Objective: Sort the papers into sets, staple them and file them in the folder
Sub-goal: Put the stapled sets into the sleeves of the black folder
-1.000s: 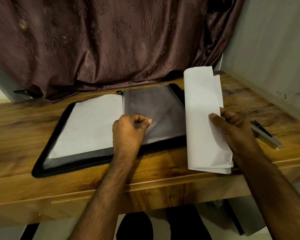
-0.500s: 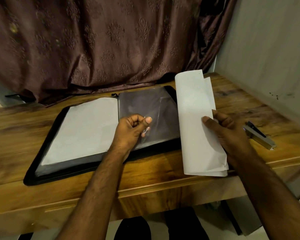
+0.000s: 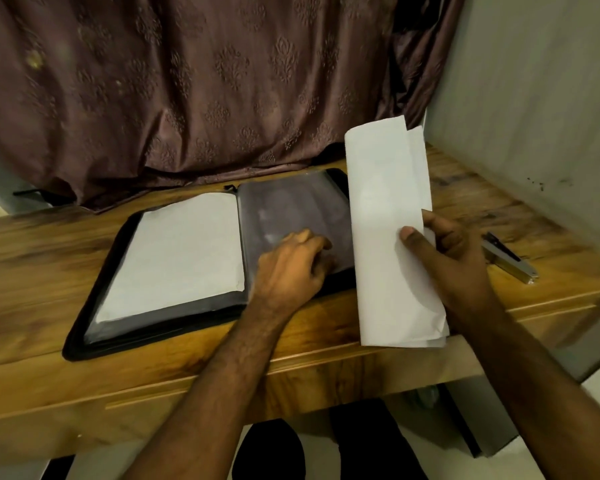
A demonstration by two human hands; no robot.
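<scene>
A black zip folder [image 3: 84,327] lies open on the wooden table. Its left half holds a white sheet [image 3: 181,254] under plastic. Across the right half lies a clear plastic sleeve [image 3: 291,209], lying flat. My left hand [image 3: 288,268] rests on that sleeve's near right corner, with its fingers curled onto the edge. My right hand [image 3: 444,258] grips a stapled set of white papers [image 3: 385,237], thumb on the front; the set stands upright and bowed just right of the folder. A silver and black stapler [image 3: 510,261] lies on the table behind my right hand.
A brown patterned curtain [image 3: 205,91] hangs behind the table [image 3: 49,258]. A grey wall [image 3: 534,98] closes off the right side. The table's front edge runs below my forearms, and dark legs show beneath it.
My left hand has lowered the lifted plastic sleeve flat onto the folder and moved slightly right. My right hand has kept the paper set upright, with little shift.
</scene>
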